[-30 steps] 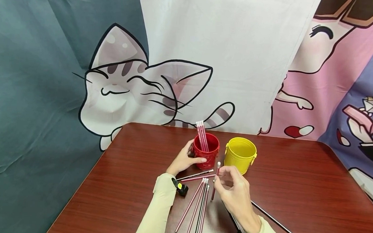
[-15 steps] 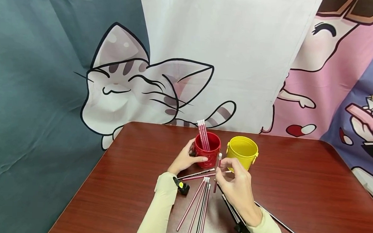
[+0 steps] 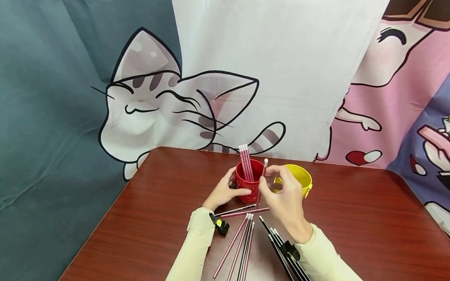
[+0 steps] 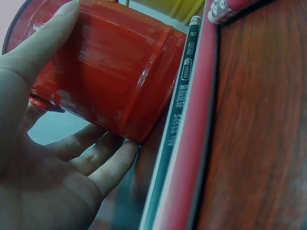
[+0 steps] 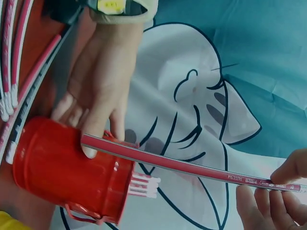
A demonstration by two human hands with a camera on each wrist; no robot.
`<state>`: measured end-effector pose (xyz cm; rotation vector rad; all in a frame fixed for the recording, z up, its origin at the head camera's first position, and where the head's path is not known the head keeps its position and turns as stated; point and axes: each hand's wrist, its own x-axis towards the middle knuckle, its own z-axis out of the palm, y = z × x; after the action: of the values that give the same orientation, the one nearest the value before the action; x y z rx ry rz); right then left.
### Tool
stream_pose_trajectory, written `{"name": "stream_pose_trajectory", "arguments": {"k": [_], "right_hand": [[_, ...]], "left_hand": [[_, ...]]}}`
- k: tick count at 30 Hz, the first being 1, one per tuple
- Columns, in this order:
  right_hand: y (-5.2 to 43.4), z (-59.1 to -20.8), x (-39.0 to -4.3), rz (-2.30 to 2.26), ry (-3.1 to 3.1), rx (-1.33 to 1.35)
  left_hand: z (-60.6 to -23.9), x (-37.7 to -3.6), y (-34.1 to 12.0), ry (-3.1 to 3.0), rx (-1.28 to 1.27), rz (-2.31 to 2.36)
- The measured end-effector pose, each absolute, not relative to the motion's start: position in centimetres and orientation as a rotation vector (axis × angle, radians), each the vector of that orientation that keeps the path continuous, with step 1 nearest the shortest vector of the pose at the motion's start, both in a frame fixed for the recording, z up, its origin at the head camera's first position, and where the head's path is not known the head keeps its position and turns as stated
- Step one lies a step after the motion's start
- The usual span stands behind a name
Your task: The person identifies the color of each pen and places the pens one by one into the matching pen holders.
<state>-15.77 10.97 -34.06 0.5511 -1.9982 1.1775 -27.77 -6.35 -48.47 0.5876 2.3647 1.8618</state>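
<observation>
My left hand (image 3: pixel 222 193) holds the side of a small red bucket (image 3: pixel 250 192), thumb on the near face and fingers around its far side. Several pink pencils (image 3: pixel 245 163) lean inside it, white eraser ends up. My right hand (image 3: pixel 285 197) pinches one red pencil (image 3: pixel 264 169) near its eraser end. That pencil hangs nearly upright in front of the bucket's right side. In the right wrist view the held pencil (image 5: pixel 192 170) passes before the bucket, its lower end overlapping my left thumb. Whether it touches the bucket is unclear.
A yellow bucket (image 3: pixel 300 175) stands just right of the red one, partly behind my right hand. A dark pencil (image 4: pixel 177 103) and a pink one lie by the red bucket's base. Fanned pencils (image 3: pixel 239 250) lie in front; several black ones (image 3: pixel 285 256) lie under my right forearm.
My right hand has moved up and away from me, lifting the red pencil from above the table to beside the red bucket's rim. My left hand keeps its hold on the bucket.
</observation>
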Motion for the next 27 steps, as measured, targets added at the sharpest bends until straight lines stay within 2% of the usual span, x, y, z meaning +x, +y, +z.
{"name": "stream_pose_trajectory", "arguments": {"k": [10,19,27], "right_hand": [[11.4,-34.1,-19.0,1.125,-1.991,0.542],[10.4,-32.3,-20.6,1.202,-1.956,0.553],[9.8,-32.0,-22.0,1.191,-1.951,0.545]], "left_hand": [[-48.4,-27.8,-6.4,2.344,0.583,1.867],[-45.5,-26.2,-6.7,2.286,0.609,1.857],[-45.0,-25.9,-6.5,2.289,0.566,1.825]]}}
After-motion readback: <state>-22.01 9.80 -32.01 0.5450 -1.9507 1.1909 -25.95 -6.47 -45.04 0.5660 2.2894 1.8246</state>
